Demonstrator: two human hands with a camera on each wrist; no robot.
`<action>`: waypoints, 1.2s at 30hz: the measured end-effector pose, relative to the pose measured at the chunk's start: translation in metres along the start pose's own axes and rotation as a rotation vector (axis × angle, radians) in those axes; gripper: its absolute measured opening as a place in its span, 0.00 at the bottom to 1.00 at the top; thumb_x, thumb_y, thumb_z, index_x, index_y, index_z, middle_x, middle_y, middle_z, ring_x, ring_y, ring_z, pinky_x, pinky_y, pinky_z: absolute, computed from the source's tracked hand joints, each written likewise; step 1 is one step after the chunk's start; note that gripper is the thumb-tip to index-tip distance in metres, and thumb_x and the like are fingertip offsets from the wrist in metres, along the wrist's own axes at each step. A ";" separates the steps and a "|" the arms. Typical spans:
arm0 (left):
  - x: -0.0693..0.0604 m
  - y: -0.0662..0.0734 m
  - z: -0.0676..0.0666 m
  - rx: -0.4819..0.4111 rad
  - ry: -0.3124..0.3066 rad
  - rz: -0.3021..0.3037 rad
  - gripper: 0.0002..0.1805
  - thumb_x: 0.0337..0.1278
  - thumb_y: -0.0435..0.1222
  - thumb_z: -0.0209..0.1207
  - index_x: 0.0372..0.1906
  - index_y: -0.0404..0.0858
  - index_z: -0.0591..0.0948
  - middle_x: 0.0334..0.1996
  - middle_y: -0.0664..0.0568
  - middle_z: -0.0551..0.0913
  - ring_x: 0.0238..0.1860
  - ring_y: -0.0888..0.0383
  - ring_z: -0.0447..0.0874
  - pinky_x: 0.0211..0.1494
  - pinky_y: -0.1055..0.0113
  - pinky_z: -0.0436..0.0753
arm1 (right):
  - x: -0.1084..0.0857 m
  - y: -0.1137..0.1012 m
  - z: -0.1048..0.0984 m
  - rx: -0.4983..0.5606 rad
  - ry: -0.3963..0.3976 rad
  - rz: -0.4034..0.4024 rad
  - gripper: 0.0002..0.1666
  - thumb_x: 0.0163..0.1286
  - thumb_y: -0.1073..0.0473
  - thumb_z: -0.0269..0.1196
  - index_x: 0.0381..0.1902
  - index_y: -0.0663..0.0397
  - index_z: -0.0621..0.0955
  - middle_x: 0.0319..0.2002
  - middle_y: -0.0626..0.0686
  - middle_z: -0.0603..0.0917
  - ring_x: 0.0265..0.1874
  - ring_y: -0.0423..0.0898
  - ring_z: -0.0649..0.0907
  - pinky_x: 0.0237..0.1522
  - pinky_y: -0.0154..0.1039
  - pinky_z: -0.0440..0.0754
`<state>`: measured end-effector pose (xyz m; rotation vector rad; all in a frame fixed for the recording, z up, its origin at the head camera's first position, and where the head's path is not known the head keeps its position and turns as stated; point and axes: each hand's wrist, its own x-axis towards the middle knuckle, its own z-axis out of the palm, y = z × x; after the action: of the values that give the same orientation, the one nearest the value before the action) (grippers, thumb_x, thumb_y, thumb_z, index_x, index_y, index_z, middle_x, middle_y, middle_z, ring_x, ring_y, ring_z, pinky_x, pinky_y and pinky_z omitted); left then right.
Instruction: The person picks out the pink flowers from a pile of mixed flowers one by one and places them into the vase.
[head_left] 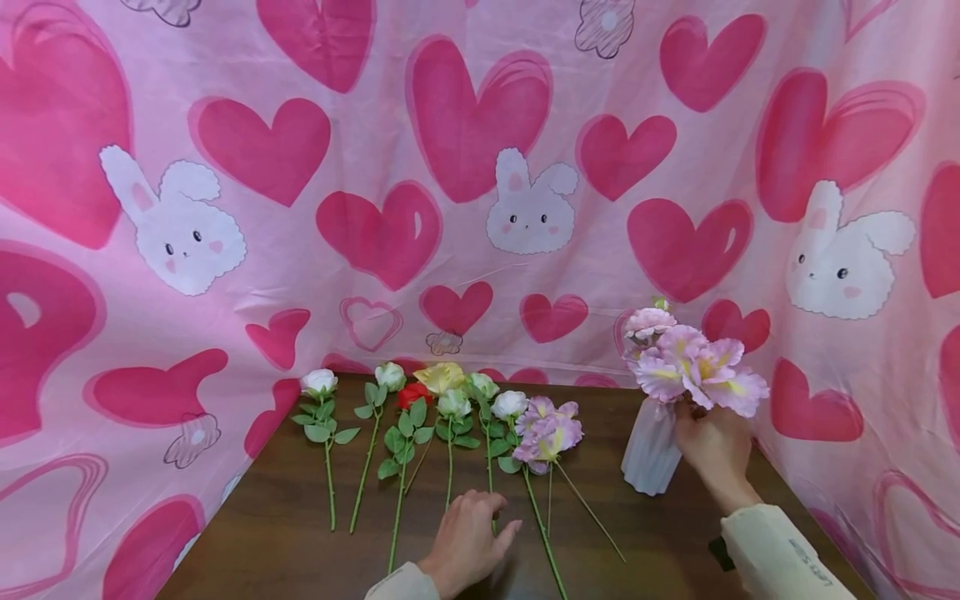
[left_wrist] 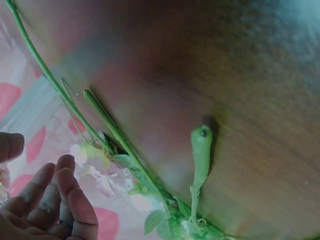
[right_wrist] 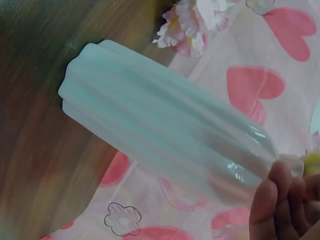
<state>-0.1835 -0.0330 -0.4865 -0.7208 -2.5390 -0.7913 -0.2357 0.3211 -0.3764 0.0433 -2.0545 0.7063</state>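
Note:
Up at the mouth of a white ribbed vase (head_left: 651, 446), my right hand (head_left: 712, 446) holds a pink-purple artificial flower (head_left: 701, 371) just under its bloom. The curled fingers (right_wrist: 280, 200) touch the vase's rim in the right wrist view; the part of the stem they grip is hidden. Behind that bloom shows a smaller pink flower (head_left: 648, 323). My left hand (head_left: 468, 537) hovers over the table by the stem ends, its fingers loosely bent and holding nothing. Near it lie a white rose (head_left: 511, 405) and a second pink-purple flower (head_left: 549, 429).
More artificial flowers lie in a row on the brown wooden table (head_left: 300, 567): several white roses (head_left: 320, 382), a red flower (head_left: 413, 396) and a yellow flower (head_left: 442, 377). A pink cloth (head_left: 465, 275) with hearts and rabbits hangs behind the table and along its sides.

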 end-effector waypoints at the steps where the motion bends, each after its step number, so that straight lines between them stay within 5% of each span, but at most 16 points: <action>1: 0.000 0.000 0.000 0.000 0.001 0.001 0.12 0.56 0.45 0.73 0.33 0.42 0.87 0.25 0.59 0.84 0.28 0.67 0.73 0.34 0.66 0.74 | 0.001 0.001 0.000 0.013 -0.007 -0.001 0.22 0.61 0.67 0.68 0.52 0.66 0.76 0.41 0.64 0.82 0.36 0.61 0.78 0.37 0.61 0.75; 5: -0.002 -0.001 0.001 0.005 0.000 -0.001 0.11 0.55 0.45 0.74 0.34 0.41 0.87 0.26 0.59 0.84 0.28 0.67 0.73 0.35 0.66 0.75 | -0.001 0.006 -0.001 0.024 -0.027 -0.020 0.20 0.59 0.68 0.69 0.49 0.67 0.78 0.39 0.64 0.84 0.34 0.59 0.78 0.36 0.56 0.76; 13: -0.002 0.000 0.001 -0.003 -0.009 -0.009 0.12 0.56 0.45 0.73 0.34 0.41 0.87 0.27 0.58 0.85 0.29 0.66 0.74 0.36 0.65 0.75 | -0.007 0.006 -0.003 0.059 0.030 -0.051 0.20 0.56 0.68 0.74 0.45 0.61 0.80 0.27 0.55 0.81 0.20 0.43 0.76 0.24 0.24 0.71; 26: 0.000 -0.001 0.001 -0.003 -0.009 -0.011 0.11 0.55 0.44 0.73 0.34 0.41 0.87 0.26 0.58 0.85 0.29 0.66 0.75 0.37 0.64 0.76 | -0.022 -0.005 -0.003 -0.069 0.149 -0.055 0.05 0.59 0.63 0.73 0.30 0.60 0.88 0.20 0.57 0.86 0.20 0.57 0.83 0.23 0.38 0.71; 33: 0.000 -0.001 0.001 -0.010 -0.013 -0.018 0.11 0.55 0.44 0.73 0.34 0.41 0.87 0.26 0.58 0.85 0.29 0.66 0.75 0.36 0.64 0.75 | -0.041 -0.015 -0.002 -0.067 0.151 0.030 0.05 0.60 0.58 0.73 0.30 0.54 0.90 0.19 0.52 0.86 0.18 0.33 0.77 0.22 0.37 0.68; 36: 0.000 0.000 0.001 -0.010 -0.014 -0.020 0.11 0.55 0.44 0.73 0.34 0.41 0.87 0.26 0.58 0.85 0.29 0.66 0.74 0.36 0.64 0.75 | -0.050 -0.018 -0.001 -0.070 0.131 0.057 0.06 0.60 0.57 0.74 0.30 0.53 0.90 0.18 0.51 0.86 0.18 0.34 0.78 0.21 0.36 0.68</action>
<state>-0.1838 -0.0328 -0.4875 -0.7084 -2.5602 -0.8092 -0.2011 0.2942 -0.4074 -0.0992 -1.9595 0.6546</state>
